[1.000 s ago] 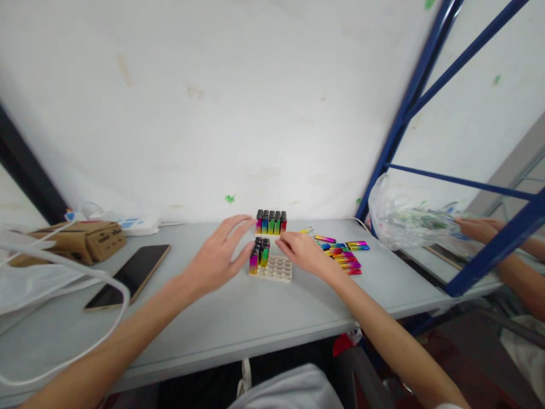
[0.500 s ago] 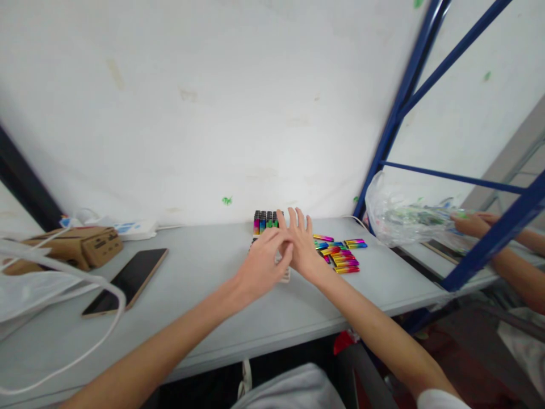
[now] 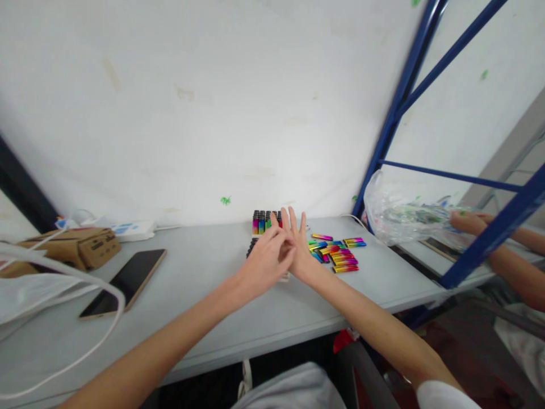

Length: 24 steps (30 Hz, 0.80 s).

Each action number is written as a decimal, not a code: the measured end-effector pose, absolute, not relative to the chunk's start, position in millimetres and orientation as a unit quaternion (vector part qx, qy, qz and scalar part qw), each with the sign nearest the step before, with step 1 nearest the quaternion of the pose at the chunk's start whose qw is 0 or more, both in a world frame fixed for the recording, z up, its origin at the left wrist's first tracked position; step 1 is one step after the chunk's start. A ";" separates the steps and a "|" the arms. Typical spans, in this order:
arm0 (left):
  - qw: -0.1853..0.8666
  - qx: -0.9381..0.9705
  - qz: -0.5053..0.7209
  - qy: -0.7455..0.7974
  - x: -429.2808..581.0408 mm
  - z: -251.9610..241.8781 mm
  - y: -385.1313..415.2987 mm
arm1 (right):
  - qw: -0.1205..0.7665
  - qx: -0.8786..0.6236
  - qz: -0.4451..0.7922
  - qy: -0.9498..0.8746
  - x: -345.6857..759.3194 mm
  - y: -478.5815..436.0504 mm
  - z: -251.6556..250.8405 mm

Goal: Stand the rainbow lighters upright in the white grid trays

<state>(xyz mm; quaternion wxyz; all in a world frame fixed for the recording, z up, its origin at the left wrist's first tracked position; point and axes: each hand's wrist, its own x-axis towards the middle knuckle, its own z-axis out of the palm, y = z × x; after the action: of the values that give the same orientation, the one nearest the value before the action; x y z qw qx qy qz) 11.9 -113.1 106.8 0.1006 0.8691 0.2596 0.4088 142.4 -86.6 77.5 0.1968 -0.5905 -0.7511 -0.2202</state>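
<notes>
My left hand (image 3: 266,260) is over the middle of the grey table, its fingers and thumb curled together against my right hand's thumb side. What it pinches, if anything, is hidden. My right hand (image 3: 301,255) has its fingers stretched out and spread, and its palm side is partly covered. Just beyond them stand rows of upright lighters (image 3: 261,225) with black tops and shiny rainbow bodies. More black tops (image 3: 251,246) show beside my left hand. Under my hands peeks the edge of a pale holder (image 3: 285,278). Loose rainbow lighters (image 3: 344,260) lie in a pile to the right.
On the left are a dark phone (image 3: 124,283), a cardboard box (image 3: 85,247), a white power strip (image 3: 134,230) and a white cable (image 3: 111,335). Blue metal bars (image 3: 385,133) rise at right. Beyond them another person's hands (image 3: 470,222) are at a clear plastic bag (image 3: 409,218).
My hands stay together and shift slightly left. The right hand's fingers have spread and tilted a little. More black tops show beside my left hand.
</notes>
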 end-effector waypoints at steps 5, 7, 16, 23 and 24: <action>0.093 0.858 0.412 0.293 9.9 107.4 -100.0 | 0.202 -0.588 -0.225 -0.750 143.1 -81.4 79.1; 0.090 0.862 0.418 0.271 12.3 102.4 -115.0 | 0.199 -0.590 -0.221 -0.751 142.9 -76.8 78.4; 0.059 0.849 0.421 0.315 -32.0 112.1 -91.1 | 0.214 -0.616 -0.229 -0.723 174.0 -78.6 80.1; 0.163 0.860 0.338 0.345 -87.4 89.5 -41.4 | 0.107 -0.712 -0.012 -0.693 285.5 -27.0 88.2; 0.196 0.865 0.311 0.341 -91.2 82.5 -37.5 | 0.090 -0.713 0.008 -0.695 296.5 -21.7 86.6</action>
<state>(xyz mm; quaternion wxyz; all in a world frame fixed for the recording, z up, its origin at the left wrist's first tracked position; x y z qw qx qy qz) -91.2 -37.5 82.5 0.1963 0.8651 0.3406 0.3114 296.5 -21.7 86.6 0.0899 -0.7134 -0.6949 0.0083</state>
